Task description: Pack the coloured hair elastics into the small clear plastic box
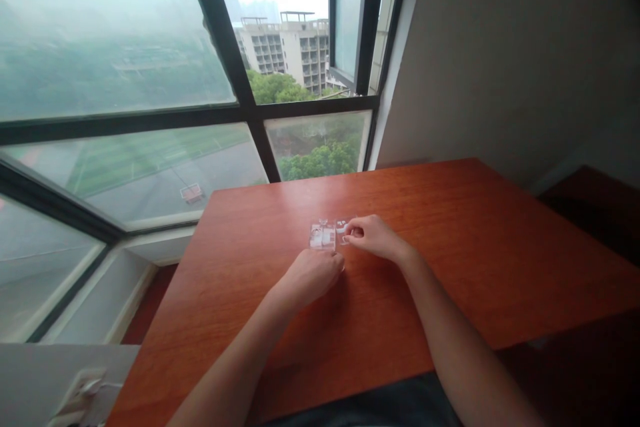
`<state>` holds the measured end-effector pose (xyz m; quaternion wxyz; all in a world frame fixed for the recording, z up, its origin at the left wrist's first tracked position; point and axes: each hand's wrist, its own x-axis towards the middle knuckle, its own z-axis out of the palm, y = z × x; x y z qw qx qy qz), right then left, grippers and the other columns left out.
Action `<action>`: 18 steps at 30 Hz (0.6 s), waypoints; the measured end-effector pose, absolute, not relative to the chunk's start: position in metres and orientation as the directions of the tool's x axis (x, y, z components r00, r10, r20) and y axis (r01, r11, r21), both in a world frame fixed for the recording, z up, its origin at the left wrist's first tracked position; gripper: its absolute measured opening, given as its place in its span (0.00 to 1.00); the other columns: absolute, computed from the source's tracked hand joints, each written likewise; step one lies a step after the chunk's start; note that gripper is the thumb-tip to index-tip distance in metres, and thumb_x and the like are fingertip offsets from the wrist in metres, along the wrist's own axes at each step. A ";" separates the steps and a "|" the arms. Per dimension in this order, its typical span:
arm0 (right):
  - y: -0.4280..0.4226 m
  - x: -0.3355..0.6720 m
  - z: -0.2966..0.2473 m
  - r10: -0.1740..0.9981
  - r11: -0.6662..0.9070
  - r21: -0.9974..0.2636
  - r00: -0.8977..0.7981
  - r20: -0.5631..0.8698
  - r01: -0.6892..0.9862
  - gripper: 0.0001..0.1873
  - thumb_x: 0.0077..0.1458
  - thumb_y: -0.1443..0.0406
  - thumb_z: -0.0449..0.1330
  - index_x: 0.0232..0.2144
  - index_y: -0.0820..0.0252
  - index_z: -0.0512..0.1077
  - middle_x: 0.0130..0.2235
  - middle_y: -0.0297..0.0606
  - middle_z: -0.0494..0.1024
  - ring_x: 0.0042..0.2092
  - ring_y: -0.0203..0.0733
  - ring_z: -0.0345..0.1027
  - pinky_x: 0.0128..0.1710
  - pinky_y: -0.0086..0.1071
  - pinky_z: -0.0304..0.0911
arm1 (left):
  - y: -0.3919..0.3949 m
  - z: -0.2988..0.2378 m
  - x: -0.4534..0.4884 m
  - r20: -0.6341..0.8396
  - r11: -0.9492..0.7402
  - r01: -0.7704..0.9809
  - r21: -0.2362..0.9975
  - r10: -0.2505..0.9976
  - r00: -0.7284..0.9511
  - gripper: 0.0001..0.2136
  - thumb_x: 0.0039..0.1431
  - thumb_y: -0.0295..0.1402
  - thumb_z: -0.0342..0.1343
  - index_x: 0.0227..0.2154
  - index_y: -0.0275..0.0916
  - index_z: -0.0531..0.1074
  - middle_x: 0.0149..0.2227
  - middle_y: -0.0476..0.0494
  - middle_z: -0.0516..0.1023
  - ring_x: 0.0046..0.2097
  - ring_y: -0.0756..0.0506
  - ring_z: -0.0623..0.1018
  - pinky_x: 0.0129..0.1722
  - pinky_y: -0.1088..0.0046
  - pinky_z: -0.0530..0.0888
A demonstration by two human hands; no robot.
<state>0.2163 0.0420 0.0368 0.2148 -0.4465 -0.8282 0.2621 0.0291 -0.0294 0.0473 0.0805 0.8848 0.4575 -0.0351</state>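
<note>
On the reddish-brown table lies a small clear plastic box (323,236) with white and transparent parts in it. My left hand (317,272) is closed at its near edge, fingers curled against the clear plastic. To the right of the box, my right hand (373,237) has thumb and forefinger pinched together. Small white and clear pieces (342,227) show beside those fingertips. What the right fingers grip is too small to name, and the fingers partly cover it.
The wooden table (260,240) reaches up to a dark-framed window (253,107). A grey wall (480,67) rises behind the table's right part. At the lower left, a wall socket (83,390) has a white plug in it. Dark clothing (370,407) touches the near edge.
</note>
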 end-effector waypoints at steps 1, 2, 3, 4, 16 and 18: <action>0.043 0.216 0.035 0.858 0.458 -0.635 -0.496 0.134 0.622 0.06 0.50 0.68 0.60 0.29 0.62 0.77 0.24 0.32 0.74 0.26 0.32 0.62 0.26 0.25 0.50 | -0.029 0.048 0.028 -0.121 -0.572 0.810 0.128 0.802 0.585 0.11 0.64 0.31 0.45 0.35 0.38 0.73 0.34 0.41 0.79 0.33 0.45 0.77 0.32 0.73 0.69; 0.044 0.216 0.033 0.864 0.453 -0.644 -0.481 0.149 0.616 0.06 0.50 0.68 0.60 0.29 0.62 0.77 0.24 0.32 0.74 0.26 0.32 0.62 0.26 0.25 0.50 | -0.028 0.049 0.027 -0.101 -0.574 0.804 0.153 0.800 0.591 0.10 0.64 0.31 0.45 0.35 0.39 0.73 0.34 0.42 0.79 0.33 0.45 0.77 0.31 0.74 0.68; 0.045 0.215 0.031 0.870 0.448 -0.654 -0.464 0.164 0.609 0.06 0.50 0.67 0.60 0.29 0.62 0.77 0.24 0.31 0.74 0.25 0.32 0.62 0.26 0.25 0.50 | -0.027 0.050 0.024 -0.078 -0.574 0.798 0.184 0.801 0.594 0.10 0.63 0.31 0.46 0.36 0.40 0.73 0.34 0.43 0.79 0.33 0.46 0.76 0.31 0.75 0.67; 0.046 0.213 0.029 0.878 0.440 -0.665 -0.445 0.178 0.603 0.06 0.50 0.67 0.60 0.29 0.61 0.77 0.23 0.31 0.74 0.25 0.32 0.62 0.26 0.25 0.51 | -0.025 0.051 0.021 -0.052 -0.568 0.794 0.216 0.806 0.590 0.09 0.62 0.31 0.47 0.35 0.40 0.73 0.34 0.45 0.79 0.32 0.47 0.76 0.30 0.76 0.65; 0.044 0.152 0.022 0.941 0.338 -0.608 -0.251 0.225 0.719 0.07 0.54 0.62 0.60 0.34 0.56 0.78 0.28 0.33 0.78 0.30 0.36 0.68 0.30 0.27 0.54 | -0.001 0.053 -0.039 0.195 -0.397 0.786 0.473 0.918 0.346 0.07 0.57 0.30 0.52 0.30 0.36 0.74 0.22 0.52 0.71 0.23 0.54 0.65 0.24 0.79 0.57; 0.044 0.150 0.020 0.935 0.354 -0.580 -0.265 0.235 0.734 0.08 0.55 0.62 0.59 0.35 0.55 0.78 0.30 0.34 0.79 0.32 0.37 0.69 0.32 0.27 0.55 | 0.001 0.050 -0.040 0.214 -0.376 0.790 0.483 0.926 0.310 0.06 0.56 0.30 0.52 0.30 0.36 0.75 0.22 0.51 0.72 0.23 0.54 0.66 0.25 0.79 0.57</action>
